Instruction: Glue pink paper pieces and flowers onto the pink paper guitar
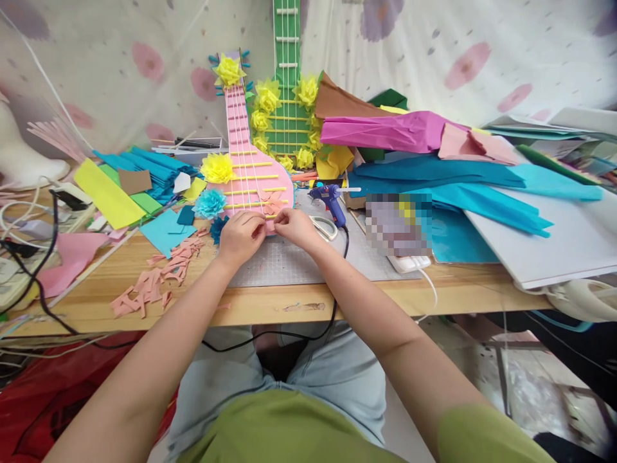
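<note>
A pink craft lute (pixel 284 186) with yellow frets, white strings and paper flowers leans at the middle of the table. Over its lower end, my left hand (pixel 243 236) has its fingers closed in a pinch. Close beside it on the right, my right hand (pixel 296 228) also pinches with thumb and fingertips. Whatever lies between the fingers is too small or hidden to make out. Just above the hands, pink paper petals (pixel 272 200) lie on the lute's body. A yellow paper flower (pixel 218 168) and a light-blue paper flower (pixel 210 203) sit along its left edge.
Right of my hands are a blue glue gun (pixel 331 200), white-handled scissors (pixel 324 227) and a grey cutting mat (pixel 279 267). Pink paper scraps (pixel 154 286) lie at left. A green craft instrument (pixel 288 116) stands behind. Folded crepe paper (pixel 385 132) is piled right; a black cord (pixel 335 308) crosses the table edge.
</note>
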The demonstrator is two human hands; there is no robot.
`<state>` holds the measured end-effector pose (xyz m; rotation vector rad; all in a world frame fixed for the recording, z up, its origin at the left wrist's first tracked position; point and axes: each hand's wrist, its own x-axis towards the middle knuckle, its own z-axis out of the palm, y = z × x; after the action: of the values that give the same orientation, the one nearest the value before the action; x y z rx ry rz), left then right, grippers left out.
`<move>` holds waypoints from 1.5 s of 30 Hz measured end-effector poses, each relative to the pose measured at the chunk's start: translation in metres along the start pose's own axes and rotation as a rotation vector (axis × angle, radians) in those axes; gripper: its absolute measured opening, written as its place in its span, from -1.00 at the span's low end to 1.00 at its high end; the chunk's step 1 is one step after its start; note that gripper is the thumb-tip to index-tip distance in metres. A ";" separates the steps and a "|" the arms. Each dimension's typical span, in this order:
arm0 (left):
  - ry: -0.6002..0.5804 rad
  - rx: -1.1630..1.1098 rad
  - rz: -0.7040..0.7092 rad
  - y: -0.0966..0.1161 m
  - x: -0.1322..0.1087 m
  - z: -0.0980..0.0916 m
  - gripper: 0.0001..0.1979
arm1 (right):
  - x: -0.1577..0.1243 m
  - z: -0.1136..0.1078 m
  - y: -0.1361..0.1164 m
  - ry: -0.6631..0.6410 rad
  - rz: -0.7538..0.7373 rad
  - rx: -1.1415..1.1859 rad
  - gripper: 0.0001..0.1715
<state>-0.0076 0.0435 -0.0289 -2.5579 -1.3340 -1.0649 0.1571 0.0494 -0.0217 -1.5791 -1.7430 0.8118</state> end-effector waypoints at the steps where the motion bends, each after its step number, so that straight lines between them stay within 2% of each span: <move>1: 0.000 -0.008 0.000 0.000 0.000 0.000 -0.86 | 0.000 0.001 -0.001 0.001 0.003 -0.018 -0.96; 15: -0.008 -0.020 0.019 -0.003 0.000 0.000 -0.85 | 0.002 0.003 -0.005 -0.035 0.007 0.002 -0.85; 19: 0.000 -0.015 0.039 -0.003 0.001 -0.001 -0.83 | -0.001 -0.002 -0.002 -0.062 -0.102 0.005 -0.86; 24: 0.027 -0.007 0.115 -0.004 0.002 -0.003 -0.82 | -0.008 -0.003 -0.004 -0.048 -0.233 -0.167 -0.65; 29: 0.012 0.005 0.128 -0.005 0.002 -0.003 -0.83 | -0.010 0.001 -0.005 -0.015 -0.281 -0.240 -0.72; 39: 0.037 -0.007 0.150 -0.007 0.001 -0.001 -0.85 | -0.008 0.011 -0.005 -0.002 -0.178 -0.156 -0.69; 45: 0.032 0.004 0.137 -0.007 0.002 -0.002 -0.84 | -0.009 0.007 -0.005 -0.011 -0.151 -0.106 -0.66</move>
<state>-0.0128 0.0483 -0.0278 -2.5752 -1.1334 -1.0724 0.1489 0.0402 -0.0221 -1.4906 -1.9147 0.6660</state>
